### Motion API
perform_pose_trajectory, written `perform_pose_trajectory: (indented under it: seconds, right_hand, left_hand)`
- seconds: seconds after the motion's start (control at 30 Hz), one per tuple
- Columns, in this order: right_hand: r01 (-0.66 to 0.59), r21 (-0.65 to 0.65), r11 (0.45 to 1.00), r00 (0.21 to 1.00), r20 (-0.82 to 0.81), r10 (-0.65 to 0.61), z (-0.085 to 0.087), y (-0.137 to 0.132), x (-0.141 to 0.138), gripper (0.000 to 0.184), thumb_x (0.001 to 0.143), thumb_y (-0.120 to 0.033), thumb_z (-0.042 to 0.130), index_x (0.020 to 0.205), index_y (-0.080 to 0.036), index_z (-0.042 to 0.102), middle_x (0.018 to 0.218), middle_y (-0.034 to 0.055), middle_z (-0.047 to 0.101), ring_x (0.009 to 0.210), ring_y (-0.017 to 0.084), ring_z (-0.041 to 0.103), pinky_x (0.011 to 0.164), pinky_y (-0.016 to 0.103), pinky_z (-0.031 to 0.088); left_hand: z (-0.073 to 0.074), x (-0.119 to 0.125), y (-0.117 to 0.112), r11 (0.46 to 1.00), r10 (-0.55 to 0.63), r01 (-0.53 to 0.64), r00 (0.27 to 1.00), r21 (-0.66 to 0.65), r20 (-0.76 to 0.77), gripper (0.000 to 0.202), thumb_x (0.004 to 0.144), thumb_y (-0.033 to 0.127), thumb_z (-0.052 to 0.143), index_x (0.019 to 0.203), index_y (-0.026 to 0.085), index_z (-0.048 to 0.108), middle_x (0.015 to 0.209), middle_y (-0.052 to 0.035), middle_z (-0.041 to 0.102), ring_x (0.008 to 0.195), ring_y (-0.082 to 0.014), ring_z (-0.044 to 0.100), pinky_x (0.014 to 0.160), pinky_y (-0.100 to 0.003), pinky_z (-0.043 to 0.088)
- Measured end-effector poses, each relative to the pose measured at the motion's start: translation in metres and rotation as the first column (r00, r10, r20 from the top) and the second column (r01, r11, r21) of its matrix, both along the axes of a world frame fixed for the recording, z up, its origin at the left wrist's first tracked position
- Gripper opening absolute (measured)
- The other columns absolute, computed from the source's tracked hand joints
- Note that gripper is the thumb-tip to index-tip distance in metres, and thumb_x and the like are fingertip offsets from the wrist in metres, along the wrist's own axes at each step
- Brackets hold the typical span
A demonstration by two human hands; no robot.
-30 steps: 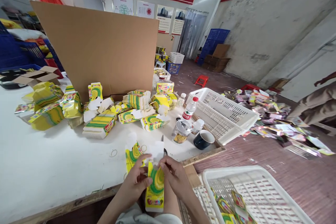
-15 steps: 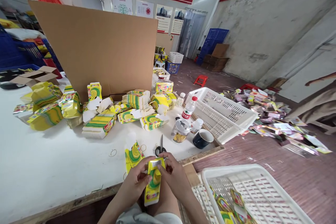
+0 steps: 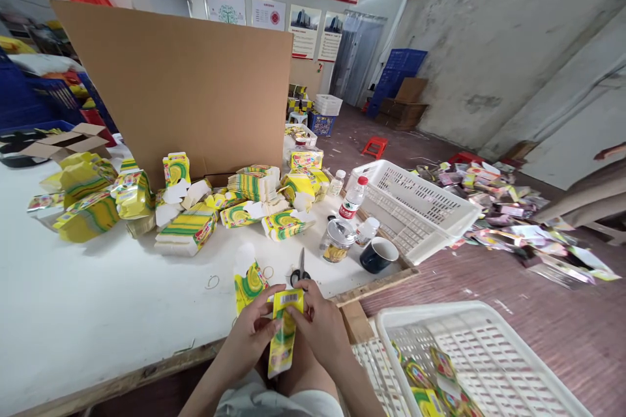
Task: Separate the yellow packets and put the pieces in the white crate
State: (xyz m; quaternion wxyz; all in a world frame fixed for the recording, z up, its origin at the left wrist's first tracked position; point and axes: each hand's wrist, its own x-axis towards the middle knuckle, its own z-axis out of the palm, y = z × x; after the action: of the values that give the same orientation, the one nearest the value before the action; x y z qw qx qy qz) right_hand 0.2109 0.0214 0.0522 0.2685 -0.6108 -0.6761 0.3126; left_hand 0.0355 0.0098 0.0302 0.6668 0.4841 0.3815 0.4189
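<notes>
A yellow and green printed carton (image 3: 283, 337), narrow and with a barcode at its upper end, is held upright over my lap. My left hand (image 3: 255, 322) grips its left edge, thumb on the front. Fingers of my right hand (image 3: 315, 316) close on its upper right side, the thumb pressing just below the barcode. Another yellow carton (image 3: 249, 287) lies on the table just behind my left hand. Black-handled scissors (image 3: 300, 268) rest on the table beyond my right hand.
Stacks of flat yellow cartons (image 3: 186, 231) line the white table (image 3: 122, 300) before a cardboard sheet (image 3: 186, 91). A plastic jar (image 3: 337, 241), a bottle (image 3: 353, 199) and a dark mug (image 3: 378, 255) stand at the right. A white basket (image 3: 499, 365) holding cartons is at my right.
The carton has risen slightly and shifted a little left, with both hands still on it. The view has tilted slightly; things on the table keep their places.
</notes>
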Motion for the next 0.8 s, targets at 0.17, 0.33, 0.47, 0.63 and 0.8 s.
perform_pose_trajectory:
  seconds: [0.17,0.33,0.47,0.63,0.8]
  right_hand:
    - [-0.049,0.041,0.998,0.998,-0.047,0.051,-0.006,0.001,0.003,0.042,0.078,-0.022,0.060,0.120,-0.021,0.053,0.059,-0.0085,0.047,0.056,0.018,0.056,0.056,0.024,0.038]
    - [-0.032,0.027,0.999,0.993,-0.114,0.035,-0.010,0.000,0.003,0.042,0.079,-0.019,0.058,0.121,-0.021,0.053,0.059,-0.0084,0.048,0.056,0.017,0.055,0.056,0.024,0.038]
    - [-0.015,0.031,0.999,0.975,-0.221,0.021,-0.007,0.000,0.009,0.040,0.082,-0.022,0.060,0.122,-0.022,0.056,0.061,-0.0068,0.053,0.057,0.017,0.056,0.056,0.025,0.039]
    - [-0.024,0.052,0.998,0.902,-0.429,0.044,-0.008,0.006,0.015,0.026,0.090,-0.041,0.057,0.106,-0.021,0.064,0.081,0.0014,0.065,0.062,0.015,0.056,0.059,0.025,0.044]
    - [0.062,0.020,0.998,0.878,-0.477,-0.045,-0.008,-0.001,0.027,0.030,0.084,-0.051,0.063,0.082,-0.021,0.060,0.068,-0.0005,0.059,0.060,0.017,0.056,0.057,0.027,0.045]
  left_hand:
    - [0.005,-0.001,0.001,0.998,0.003,0.001,0.998,-0.058,0.058,0.062,0.082,0.037,0.074,0.137,0.020,0.049,0.108,-0.0112,0.074,0.089,-0.0243,0.071,0.077,-0.032,0.052]
    - [0.008,0.003,0.002,0.998,0.017,-0.013,0.998,-0.063,0.059,0.067,0.079,0.040,0.077,0.137,0.019,0.050,0.106,-0.0113,0.075,0.089,-0.0245,0.072,0.078,-0.031,0.053]
    - [0.012,0.003,0.003,0.998,0.036,-0.032,0.997,-0.055,0.068,0.065,0.077,0.040,0.078,0.135,0.020,0.054,0.106,-0.0111,0.076,0.091,-0.0262,0.073,0.078,-0.033,0.054]
    - [0.012,0.007,0.005,0.996,0.049,-0.038,0.990,-0.085,0.131,0.061,0.074,0.037,0.081,0.128,0.021,0.058,0.100,-0.0095,0.078,0.081,-0.0256,0.075,0.072,-0.032,0.055]
    - [0.001,0.019,0.004,0.998,-0.007,0.017,0.990,-0.069,0.141,0.057,0.075,0.036,0.079,0.127,0.021,0.060,0.107,-0.0117,0.078,0.091,-0.0279,0.075,0.079,-0.036,0.057]
